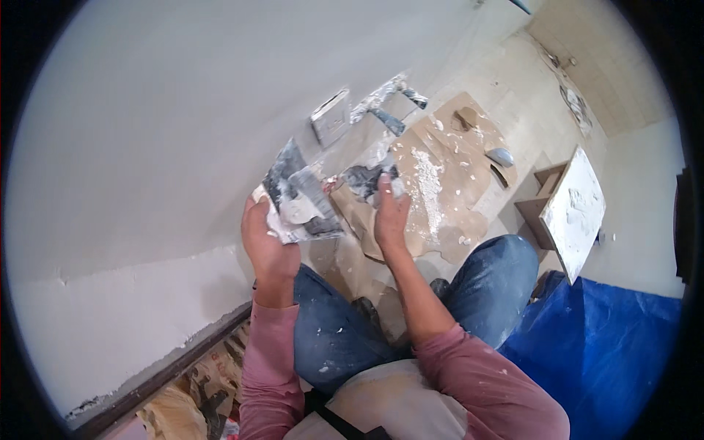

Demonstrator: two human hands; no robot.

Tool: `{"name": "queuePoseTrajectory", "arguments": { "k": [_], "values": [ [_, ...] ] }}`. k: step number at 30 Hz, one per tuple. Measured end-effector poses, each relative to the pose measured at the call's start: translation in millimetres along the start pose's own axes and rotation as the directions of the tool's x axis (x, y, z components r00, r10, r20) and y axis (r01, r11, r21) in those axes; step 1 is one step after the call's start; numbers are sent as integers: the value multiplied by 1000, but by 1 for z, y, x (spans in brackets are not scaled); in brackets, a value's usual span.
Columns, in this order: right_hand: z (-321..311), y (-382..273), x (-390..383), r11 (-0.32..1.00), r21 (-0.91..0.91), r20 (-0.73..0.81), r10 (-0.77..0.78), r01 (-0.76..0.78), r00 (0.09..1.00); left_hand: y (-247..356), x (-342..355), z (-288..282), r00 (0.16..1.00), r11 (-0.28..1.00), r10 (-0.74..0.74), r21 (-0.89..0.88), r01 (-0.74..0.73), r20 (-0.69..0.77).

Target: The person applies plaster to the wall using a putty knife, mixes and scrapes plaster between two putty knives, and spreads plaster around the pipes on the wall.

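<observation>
My left hand (265, 236) grips the edge of a flat metal putty plate (284, 173), smeared dark grey and white. A lump of white putty (299, 210) lies on it. In my right hand (391, 214) is a putty-smeared scraper (364, 181), with my thumb resting on its upper face. The scraper is close to the right of the plate, apart from it. Just beyond the plate, a wall switch or socket plate (331, 119) stands out from the grey-white wall (169, 132). My right fingers are partly hidden behind the scraper.
Brown sheeting (469, 191) with white putty crumbs covers the floor ahead. A low stool (576, 209) with a putty-smeared white top stands right, beside a blue tarp (601, 345). Crumpled brown bags (172, 414) lie lower left. The wall rises close on my left.
</observation>
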State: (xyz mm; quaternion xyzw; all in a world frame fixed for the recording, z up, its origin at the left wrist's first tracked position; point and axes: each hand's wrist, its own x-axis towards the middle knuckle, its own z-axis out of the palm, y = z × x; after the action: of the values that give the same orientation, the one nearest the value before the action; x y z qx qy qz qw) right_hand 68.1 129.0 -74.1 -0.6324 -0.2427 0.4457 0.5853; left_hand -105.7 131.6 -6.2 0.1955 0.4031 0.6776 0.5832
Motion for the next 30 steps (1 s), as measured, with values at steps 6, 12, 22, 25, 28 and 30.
{"name": "queuePoseTrajectory", "arguments": {
  "k": [6, 12, 22, 25, 28, 30],
  "values": [
    [-36, -45, -34, 872, -4, 201, -478, 489, 855, -4, -11, -1, 994, 993, -58, -99, 67, 94],
    [-34, -81, -56, 423, 75, 615, -732, 903, 292, -16, -28, 6, 994, 990, -103, -97, 106, 37],
    [-80, -115, -12, -89, -444, 874, -265, 892, 408, -27, -21, -30, 947, 624, 189, 712, -321, 261],
    [-103, -139, -5, 156, -486, 799, -320, 860, 509, -15, -24, -18, 936, 532, 202, 770, -352, 288],
    [-107, -159, -15, 790, -383, 633, -153, 479, 759, -13, -26, -5, 920, 568, 236, 724, -392, 312],
    [-92, -171, -30, 970, -242, 582, 126, 24, 803, -8, -27, 1, 978, 872, 100, 457, -174, 182]
  ]
}}
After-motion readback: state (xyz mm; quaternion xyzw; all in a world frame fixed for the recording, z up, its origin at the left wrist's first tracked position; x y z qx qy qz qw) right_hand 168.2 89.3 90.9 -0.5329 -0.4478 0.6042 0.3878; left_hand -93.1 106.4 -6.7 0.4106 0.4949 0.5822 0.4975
